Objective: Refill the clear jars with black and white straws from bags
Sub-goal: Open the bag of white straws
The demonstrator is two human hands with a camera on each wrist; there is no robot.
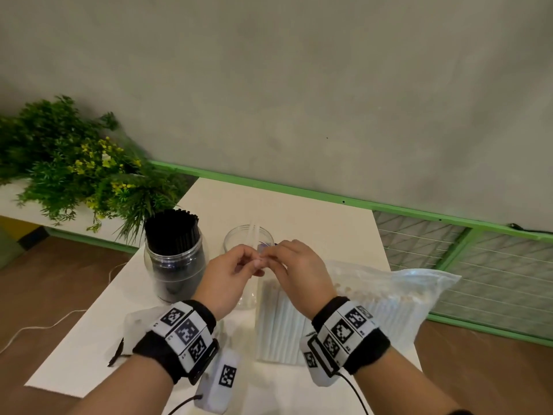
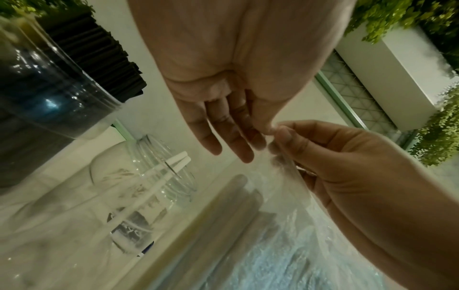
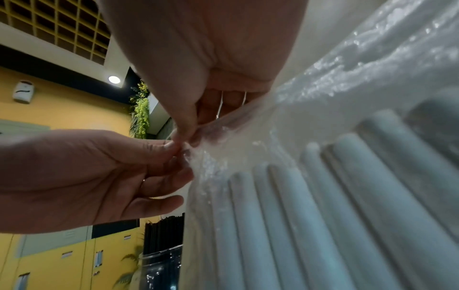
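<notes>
A clear bag of white straws lies on the white table. My left hand and right hand meet above it, and each pinches the bag's top edge between thumb and finger. Thick white straws show through the plastic. Just behind the hands stands a clear jar with two white straws in it. Left of it is a second clear jar, packed with black straws.
A leafy plant sits at the table's far left corner. Crumpled clear plastic lies near my left wrist. A green railing runs along the wall behind. A white cable trails over the floor at left.
</notes>
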